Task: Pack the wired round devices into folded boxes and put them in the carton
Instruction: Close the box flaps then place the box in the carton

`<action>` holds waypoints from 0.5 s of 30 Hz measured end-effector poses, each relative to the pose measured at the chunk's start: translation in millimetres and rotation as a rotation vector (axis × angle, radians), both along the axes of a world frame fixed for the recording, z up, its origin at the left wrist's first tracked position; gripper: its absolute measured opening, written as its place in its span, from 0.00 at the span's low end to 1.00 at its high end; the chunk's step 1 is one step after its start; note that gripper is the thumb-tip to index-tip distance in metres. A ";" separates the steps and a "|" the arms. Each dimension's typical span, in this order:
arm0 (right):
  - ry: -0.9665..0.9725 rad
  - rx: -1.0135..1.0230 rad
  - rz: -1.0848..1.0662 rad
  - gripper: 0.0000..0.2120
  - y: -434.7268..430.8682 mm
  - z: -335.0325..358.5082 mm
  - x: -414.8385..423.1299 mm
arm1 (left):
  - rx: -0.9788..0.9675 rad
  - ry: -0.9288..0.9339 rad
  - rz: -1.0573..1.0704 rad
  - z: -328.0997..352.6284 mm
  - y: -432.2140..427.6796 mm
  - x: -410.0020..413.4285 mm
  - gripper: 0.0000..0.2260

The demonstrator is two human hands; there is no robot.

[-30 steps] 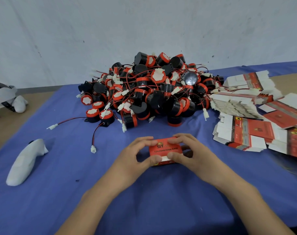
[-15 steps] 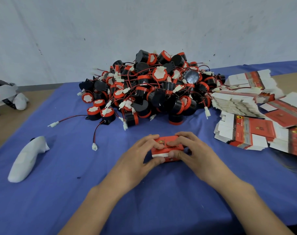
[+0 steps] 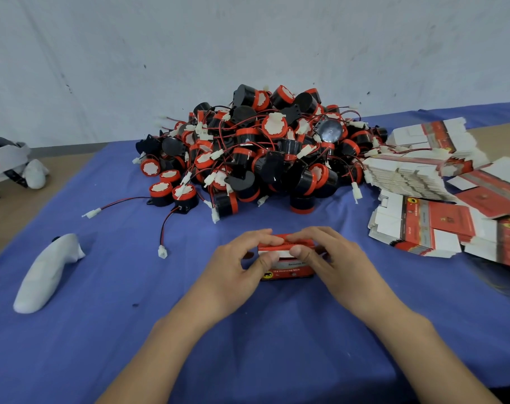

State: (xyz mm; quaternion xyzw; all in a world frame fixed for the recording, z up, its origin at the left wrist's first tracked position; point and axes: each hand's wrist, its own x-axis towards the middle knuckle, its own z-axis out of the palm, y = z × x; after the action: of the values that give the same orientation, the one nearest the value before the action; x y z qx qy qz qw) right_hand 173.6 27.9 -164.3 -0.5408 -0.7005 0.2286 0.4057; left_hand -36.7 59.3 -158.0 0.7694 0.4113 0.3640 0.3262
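On the blue cloth (image 3: 248, 330) nearest the camera, the left hand (image 3: 233, 266) and right hand (image 3: 332, 258) clamp a small red box (image 3: 288, 266), thumbs and fingers curled round it. Beyond lies the heap of round wired devices (image 3: 262, 153), with flat box blanks (image 3: 423, 225) stacked at right.

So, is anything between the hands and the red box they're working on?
No. The left hand and right hand both grip the red box on the blue cloth, thumbs on its near face. No carton is in view, so that path cannot be judged.
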 end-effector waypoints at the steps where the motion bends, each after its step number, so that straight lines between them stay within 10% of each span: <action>1: -0.007 0.000 -0.003 0.16 0.4 -0.3 0.1 | 0.000 -0.013 -0.003 0.4 -0.1 0.3 0.16; 15: 0.068 -0.080 0.034 0.17 -0.7 -1.3 2.3 | 0.010 0.055 -0.058 -3.0 -3.3 -4.2 0.15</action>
State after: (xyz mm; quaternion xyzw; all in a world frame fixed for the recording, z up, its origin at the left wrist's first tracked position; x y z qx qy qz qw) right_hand 175.9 27.2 -165.5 -0.5365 -0.6858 0.2814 0.4034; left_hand -40.9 56.0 -161.0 0.7923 0.3956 0.3354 0.3213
